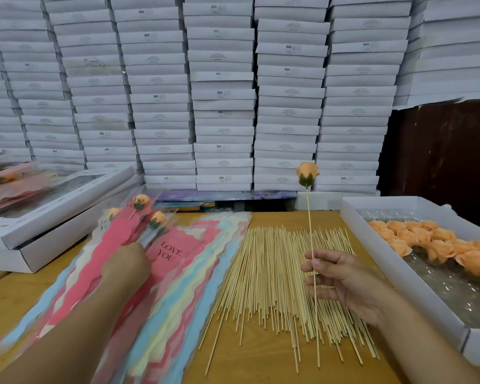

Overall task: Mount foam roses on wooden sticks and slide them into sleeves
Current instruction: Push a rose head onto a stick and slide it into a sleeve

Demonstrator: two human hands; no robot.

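Stacked white boxes behind; right hand pinches rose stick upright.

My table with sleeves fanned at left, pile of wooden sticks at centre, tray of foam roses at right, sleeved roses on the sleeves' far end, lidded box far left, stacked boxes behind everything

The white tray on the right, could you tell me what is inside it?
The white tray holds loose orange foam rose heads on clear crinkled plastic film; what lies under the film is hidden.
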